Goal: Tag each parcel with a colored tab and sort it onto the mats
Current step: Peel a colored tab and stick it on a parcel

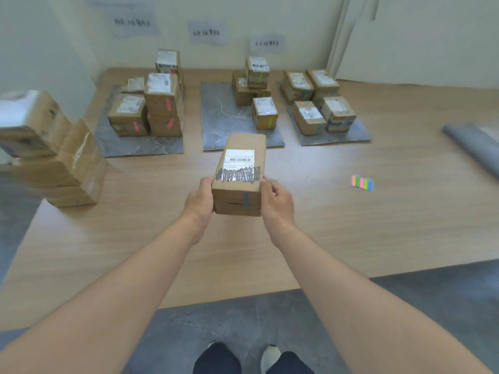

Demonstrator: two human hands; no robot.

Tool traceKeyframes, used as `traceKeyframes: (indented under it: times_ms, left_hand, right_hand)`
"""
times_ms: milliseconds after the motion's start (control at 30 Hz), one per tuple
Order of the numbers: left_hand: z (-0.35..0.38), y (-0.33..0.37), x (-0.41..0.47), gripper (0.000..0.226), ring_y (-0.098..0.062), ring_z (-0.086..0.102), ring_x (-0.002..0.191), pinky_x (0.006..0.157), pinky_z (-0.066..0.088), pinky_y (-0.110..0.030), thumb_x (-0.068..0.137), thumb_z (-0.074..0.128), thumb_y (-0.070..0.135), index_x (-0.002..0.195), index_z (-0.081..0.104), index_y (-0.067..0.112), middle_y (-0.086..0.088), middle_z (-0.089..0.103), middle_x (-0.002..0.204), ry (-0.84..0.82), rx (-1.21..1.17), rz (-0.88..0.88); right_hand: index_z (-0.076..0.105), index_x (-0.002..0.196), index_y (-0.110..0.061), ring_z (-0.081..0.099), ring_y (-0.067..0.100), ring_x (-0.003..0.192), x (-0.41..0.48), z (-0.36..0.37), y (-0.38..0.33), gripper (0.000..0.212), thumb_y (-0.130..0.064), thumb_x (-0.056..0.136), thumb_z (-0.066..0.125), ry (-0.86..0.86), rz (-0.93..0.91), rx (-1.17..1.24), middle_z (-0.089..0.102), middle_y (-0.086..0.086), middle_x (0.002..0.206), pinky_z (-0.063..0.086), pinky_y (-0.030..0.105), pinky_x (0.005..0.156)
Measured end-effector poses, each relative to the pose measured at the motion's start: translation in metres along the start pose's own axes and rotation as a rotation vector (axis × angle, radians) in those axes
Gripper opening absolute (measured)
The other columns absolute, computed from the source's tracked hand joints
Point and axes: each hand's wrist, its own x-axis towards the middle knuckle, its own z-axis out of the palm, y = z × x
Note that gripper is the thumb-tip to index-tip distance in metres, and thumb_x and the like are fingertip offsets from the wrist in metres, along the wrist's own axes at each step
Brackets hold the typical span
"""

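A: Parcel position?
B: I see the parcel [240, 168] held in the air, near side of the middle mat [224, 122]. Left hand [201, 201] and right hand [275, 199] grip its near end; blue tab [246, 201] on the near face.

Soft even light, blurred warped edges

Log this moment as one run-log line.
phase: tagged, unsorted | left hand: grips parcel | right hand: grips parcel | tag: blue tab on near end face | likely target: right mat, holding blue-tabbed parcels
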Motion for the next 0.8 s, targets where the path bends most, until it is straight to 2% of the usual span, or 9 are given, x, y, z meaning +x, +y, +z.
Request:
traceKeyframes:
  times_ms: [100, 200, 300, 400, 500, 567, 700, 800]
  left_hand:
    - [-0.004, 0.041, -0.017, 0.039, -0.026, 0.062, 0.086, 0.101, 0.048, -0.048, 0.083, 0.042, 0.055, 0.069, 0.069, 0.03, 0.002, 0.068, 0.087, -0.043, 0.044, 0.063]
    - [-0.01, 0.074, -0.032, 0.041, -0.03, 0.067, 0.096, 0.102, 0.05, -0.048, 0.09, 0.042, 0.054, 0.083, 0.069, 0.024, -0.002, 0.068, 0.09, -0.046, 0.053, 0.118]
    - [-0.011, 0.1, -0.045, 0.036, -0.025, 0.062, 0.088, 0.097, 0.052, -0.046, 0.1, 0.042, 0.046, 0.084, 0.063, 0.021, -0.002, 0.062, 0.086, -0.064, 0.044, 0.159]
    - [-0.013, 0.12, -0.057, 0.036, -0.022, 0.065, 0.088, 0.091, 0.056, -0.04, 0.101, 0.04, 0.046, 0.092, 0.065, 0.021, -0.004, 0.065, 0.09, -0.099, 0.067, 0.19]
    - [-0.013, 0.136, -0.067, 0.04, -0.025, 0.068, 0.092, 0.092, 0.056, -0.041, 0.102, 0.039, 0.047, 0.101, 0.068, 0.019, -0.006, 0.067, 0.094, -0.131, 0.089, 0.227]
    - [-0.011, 0.145, -0.069, 0.039, -0.03, 0.068, 0.1, 0.095, 0.055, -0.044, 0.101, 0.039, 0.048, 0.098, 0.068, 0.021, -0.007, 0.067, 0.097, -0.128, 0.103, 0.241]
    - [0.004, 0.155, -0.071, 0.036, -0.03, 0.068, 0.098, 0.094, 0.056, -0.043, 0.102, 0.04, 0.046, 0.093, 0.067, 0.024, -0.005, 0.066, 0.093, -0.14, 0.11, 0.244]
    - [0.026, 0.16, -0.073, 0.033, -0.024, 0.066, 0.087, 0.092, 0.055, -0.041, 0.103, 0.041, 0.043, 0.09, 0.065, 0.024, -0.002, 0.064, 0.088, -0.153, 0.074, 0.236]
  right_hand:
    - [0.073, 0.112, -0.025, 0.062, 0.007, 0.094, -0.009, -0.008, -0.04, 0.031, -0.038, 0.097, 0.049, 0.012, -0.059, 0.033, 0.073, -0.007, 0.106, 0.045, 0.024, 0.074]
    - [0.071, 0.113, -0.022, 0.058, 0.008, 0.09, -0.021, -0.012, -0.078, 0.03, -0.037, 0.101, 0.048, 0.013, -0.104, 0.024, 0.068, -0.009, 0.101, 0.042, 0.023, 0.068]
    - [0.069, 0.108, -0.02, 0.057, 0.01, 0.089, -0.033, -0.02, -0.108, 0.029, -0.04, 0.101, 0.049, 0.022, -0.148, 0.016, 0.066, -0.008, 0.098, 0.041, 0.025, 0.067]
    - [0.065, 0.105, -0.02, 0.057, 0.01, 0.087, -0.041, -0.025, -0.131, 0.025, -0.04, 0.1, 0.05, 0.015, -0.141, 0.007, 0.065, -0.006, 0.097, 0.042, 0.026, 0.067]
    - [0.065, 0.108, -0.02, 0.059, 0.01, 0.089, -0.046, -0.029, -0.145, 0.026, -0.04, 0.1, 0.051, 0.011, -0.151, 0.017, 0.066, -0.006, 0.1, 0.042, 0.026, 0.066]
    - [0.064, 0.109, -0.019, 0.059, 0.007, 0.088, -0.048, -0.032, -0.153, 0.026, -0.04, 0.1, 0.052, 0.019, -0.17, 0.03, 0.066, -0.005, 0.102, 0.043, 0.025, 0.065]
    - [0.061, 0.107, -0.02, 0.058, 0.004, 0.088, -0.044, -0.047, -0.163, 0.021, -0.038, 0.1, 0.053, 0.037, -0.182, 0.039, 0.064, -0.008, 0.1, 0.043, 0.025, 0.065]
    - [0.061, 0.11, -0.019, 0.057, 0.004, 0.088, -0.034, -0.064, -0.166, 0.021, -0.037, 0.101, 0.052, 0.036, -0.189, 0.044, 0.064, -0.008, 0.101, 0.042, 0.023, 0.064]
